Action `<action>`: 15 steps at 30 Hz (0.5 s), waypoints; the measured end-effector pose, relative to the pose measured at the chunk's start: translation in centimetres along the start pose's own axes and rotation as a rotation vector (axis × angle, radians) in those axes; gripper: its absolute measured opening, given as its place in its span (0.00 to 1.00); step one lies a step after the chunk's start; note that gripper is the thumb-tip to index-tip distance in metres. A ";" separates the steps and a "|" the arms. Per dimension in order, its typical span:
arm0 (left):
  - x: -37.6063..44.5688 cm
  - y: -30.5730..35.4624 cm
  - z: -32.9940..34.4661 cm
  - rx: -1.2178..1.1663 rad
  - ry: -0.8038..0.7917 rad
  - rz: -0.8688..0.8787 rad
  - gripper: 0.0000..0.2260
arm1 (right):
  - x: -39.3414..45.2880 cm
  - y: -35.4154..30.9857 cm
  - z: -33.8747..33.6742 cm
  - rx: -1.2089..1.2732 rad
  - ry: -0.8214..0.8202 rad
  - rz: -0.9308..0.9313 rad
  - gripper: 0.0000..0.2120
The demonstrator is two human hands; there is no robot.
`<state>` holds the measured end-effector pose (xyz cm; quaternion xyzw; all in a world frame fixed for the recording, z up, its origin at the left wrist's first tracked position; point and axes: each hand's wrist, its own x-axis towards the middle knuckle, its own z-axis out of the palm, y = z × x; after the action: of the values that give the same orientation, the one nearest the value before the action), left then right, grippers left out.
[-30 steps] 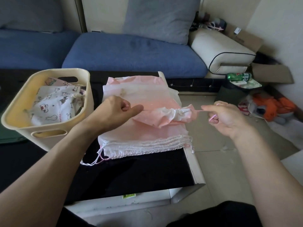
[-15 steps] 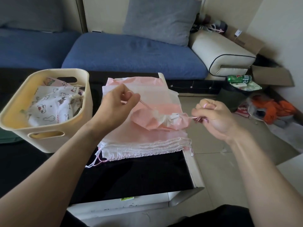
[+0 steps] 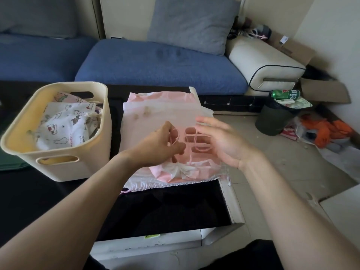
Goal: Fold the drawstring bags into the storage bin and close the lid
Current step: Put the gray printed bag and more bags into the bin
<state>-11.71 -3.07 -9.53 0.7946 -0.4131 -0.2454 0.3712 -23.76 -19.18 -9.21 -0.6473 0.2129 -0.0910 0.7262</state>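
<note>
A cinched pink drawstring bag (image 3: 181, 170) lies on a flat stack of pink and white bags (image 3: 159, 112) on the black table (image 3: 165, 209). Its thin pink cord (image 3: 191, 140) runs up between my hands in loops. My left hand (image 3: 159, 147) pinches the cord with curled fingers. My right hand (image 3: 222, 141) is held just right of it with fingers extended, and the cord is looped over them. The cream storage bin (image 3: 78, 169) stands at the left of the stack and holds several white printed bags (image 3: 64, 125).
A blue sofa (image 3: 155, 65) with a grey cushion runs behind the table. On the floor to the right stand a dark waste bin (image 3: 272, 121) topped with a green can, a cardboard box (image 3: 323, 92) and an orange heap (image 3: 327, 131). The table's white edge (image 3: 228, 199) ends at my right.
My hands came together over the stack. The cinched bag dropped onto the stack near its front edge. My right hand opened from a pinch, and the cord now loops around its fingers.
</note>
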 end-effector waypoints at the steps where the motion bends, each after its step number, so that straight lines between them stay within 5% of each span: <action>1: 0.1 -0.2 -0.1 0.039 0.013 -0.012 0.15 | 0.2 0.4 -0.2 -0.102 0.045 0.037 0.28; 4: 0.1 -0.8 -0.2 0.099 0.008 -0.072 0.25 | 0.4 0.9 -0.8 -0.426 0.104 0.042 0.36; 7: -0.1 -0.9 -0.3 0.206 0.079 -0.124 0.34 | 0.2 1.0 -1.4 -0.635 0.075 -0.056 0.25; 11: -1.5 0.0 -0.6 0.356 0.358 -0.085 0.29 | 0.3 1.0 -1.9 -0.741 0.139 -0.147 0.16; 14: -2.6 0.6 -0.5 0.456 0.355 -0.113 0.25 | 0.0 0.5 -2.1 -0.763 0.169 -0.180 0.01; 15: -2.9 0.7 -0.5 0.500 0.317 -0.135 0.25 | -0.2 0.3 -1.9 -0.749 0.146 -0.195 0.05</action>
<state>-13.23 -0.74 -8.47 0.9153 -0.3440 -0.0333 0.2070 -24.78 -20.79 -9.58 -0.8764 0.2200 -0.1213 0.4108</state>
